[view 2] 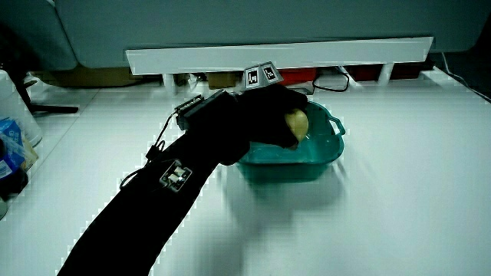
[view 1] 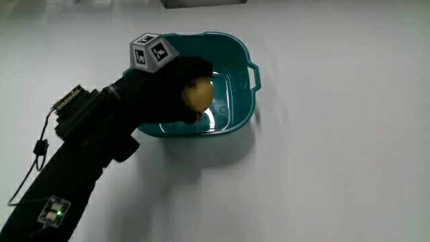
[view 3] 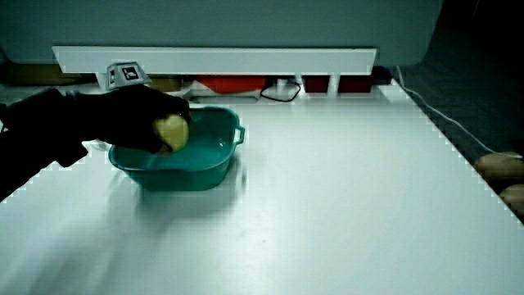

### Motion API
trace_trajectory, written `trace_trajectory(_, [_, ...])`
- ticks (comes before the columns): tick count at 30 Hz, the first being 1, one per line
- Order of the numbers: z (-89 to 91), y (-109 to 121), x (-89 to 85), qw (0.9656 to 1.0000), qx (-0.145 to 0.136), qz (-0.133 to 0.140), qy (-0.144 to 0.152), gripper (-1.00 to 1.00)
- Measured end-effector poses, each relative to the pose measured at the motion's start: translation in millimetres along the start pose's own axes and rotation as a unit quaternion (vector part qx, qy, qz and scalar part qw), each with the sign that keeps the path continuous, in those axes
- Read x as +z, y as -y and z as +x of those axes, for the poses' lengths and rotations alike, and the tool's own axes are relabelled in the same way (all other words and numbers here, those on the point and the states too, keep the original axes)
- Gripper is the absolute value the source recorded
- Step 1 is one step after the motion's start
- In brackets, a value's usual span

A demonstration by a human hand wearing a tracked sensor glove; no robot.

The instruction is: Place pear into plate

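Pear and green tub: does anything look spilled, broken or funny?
Nothing stands out. The hand grips the yellow pear over the teal tub, which sits level on the white table. No spill or crack shows.

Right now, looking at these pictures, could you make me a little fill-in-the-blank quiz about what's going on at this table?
1. The hand is holding a yellow ____.
2. The hand is over a teal ____ with handles.
3. The small patterned cube sits on the back of the ____.
4. The basin stands on a ____ table.

Missing words: pear; basin; hand; white.
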Motion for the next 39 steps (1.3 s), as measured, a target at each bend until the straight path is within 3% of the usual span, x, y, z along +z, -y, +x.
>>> trace_trajectory(1, [0.0,-2,1.6,0.9998,0.016,-0.005,-0.005,0.0])
trace_trajectory(6, [-18.8,-19,5.6,0.9994,0.032,0.006,0.011,0.0])
trace_trajectory(12, [-32.0,-21,6.2,0.996,0.088,0.0,0.012,0.0])
trace_trajectory(17, [-38.1,-23,-0.4,0.9955,0.094,-0.009,0.004,0.0])
trace_trajectory(21, [-42.6,-25,-7.6,0.9953,0.095,-0.012,0.014,0.0])
trace_trajectory(31, [-43.6,-37,-25.6,0.9929,0.112,-0.032,-0.022,0.0])
trace_trajectory(39, [-56.5,-36,-30.9,0.9912,0.127,-0.034,-0.015,0.0])
